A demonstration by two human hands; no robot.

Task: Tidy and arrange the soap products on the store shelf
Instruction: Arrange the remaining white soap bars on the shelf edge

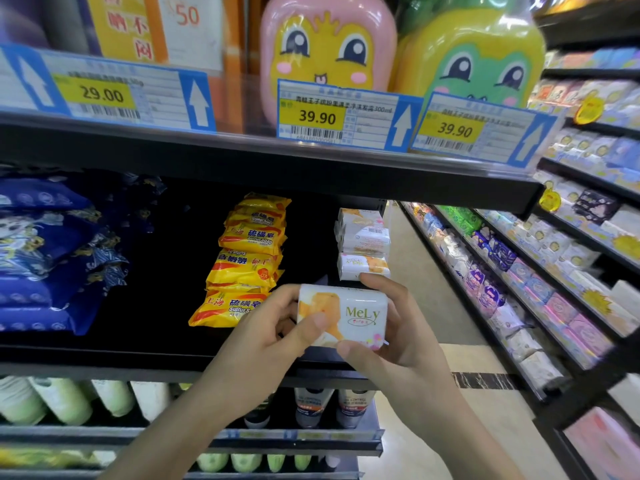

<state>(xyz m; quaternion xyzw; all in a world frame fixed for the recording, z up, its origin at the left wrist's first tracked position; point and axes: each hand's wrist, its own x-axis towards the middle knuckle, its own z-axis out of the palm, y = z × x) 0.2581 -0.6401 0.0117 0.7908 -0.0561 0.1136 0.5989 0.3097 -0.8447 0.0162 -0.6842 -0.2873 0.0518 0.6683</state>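
Two hands hold a white soap bar before a store shelf.

Left hand [273,327] and right hand [398,327] both grip the bar [343,315] at its ends, label facing out. Behind it sits a white stack [363,244], beside yellow soaps [249,258]. Likely next: set it squarely on that stack.

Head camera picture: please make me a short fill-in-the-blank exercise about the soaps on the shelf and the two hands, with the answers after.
1. Both hands, the left hand and the right hand, hold one white soap bar printed with the word ____.
2. The sulfur soap packs, left of the white soap stack, are mainly ____ in colour.
3. The price tag under the pink bottle reads ____.
4. The big bags at the far left of the shelf are ____.

Answers: MeLy; yellow; 39.90; blue
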